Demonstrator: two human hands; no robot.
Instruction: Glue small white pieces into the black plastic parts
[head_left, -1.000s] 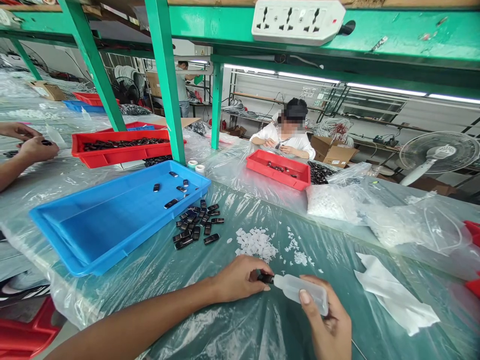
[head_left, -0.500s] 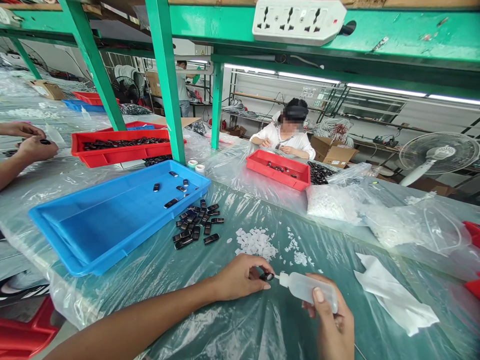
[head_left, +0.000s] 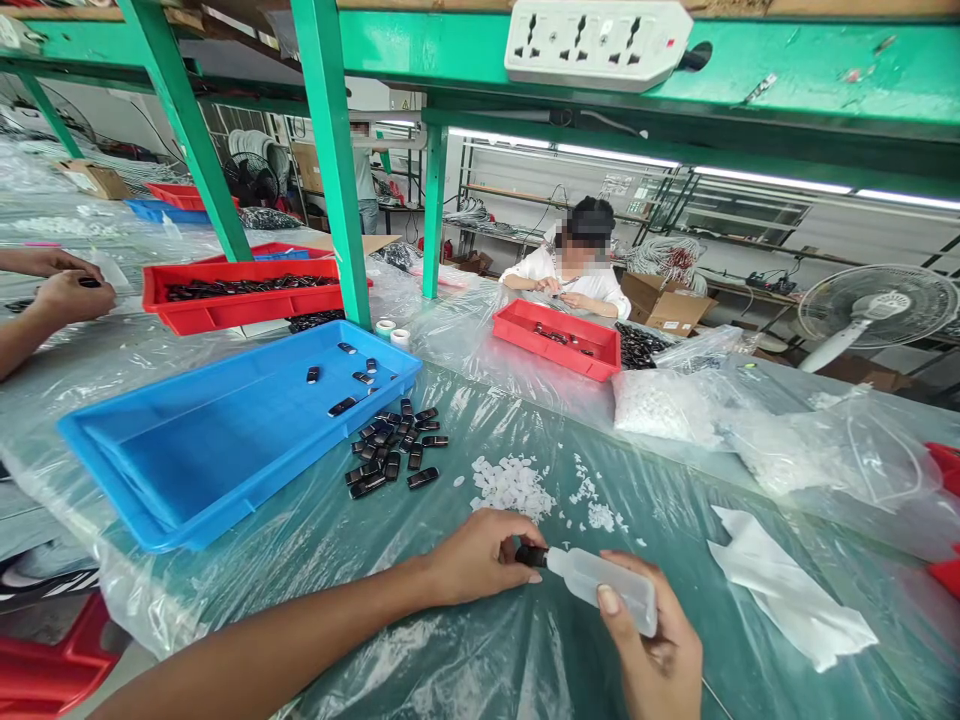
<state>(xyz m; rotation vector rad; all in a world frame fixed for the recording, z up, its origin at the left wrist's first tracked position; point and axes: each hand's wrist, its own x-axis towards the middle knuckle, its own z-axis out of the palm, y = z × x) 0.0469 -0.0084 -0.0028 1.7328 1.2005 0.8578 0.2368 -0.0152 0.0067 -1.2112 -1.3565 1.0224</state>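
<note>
Between thumb and fingers, my left hand (head_left: 480,555) pinches a small black plastic part (head_left: 529,556). My right hand (head_left: 660,635) is closed around a translucent squeeze bottle (head_left: 607,588), tilted so that its nozzle end meets the black part; the tip itself is hidden there. Just beyond my left hand lies a scatter of small white pieces (head_left: 514,488). A heap of similar black parts (head_left: 394,440) sits on the plastic-covered table (head_left: 450,650), beside a blue tray (head_left: 225,430) with several black parts at its far right end.
A white cloth (head_left: 787,585) lies to the right. Behind it are clear bags of white pieces (head_left: 667,405). Across the table a co-worker sits behind a red tray (head_left: 556,340). Another person's hands (head_left: 71,290) work at far left. Green posts (head_left: 330,170) rise behind the blue tray.
The squeeze bottle has moved left with my right hand, and its nozzle now overlaps the black part. My left hand has barely moved.
</note>
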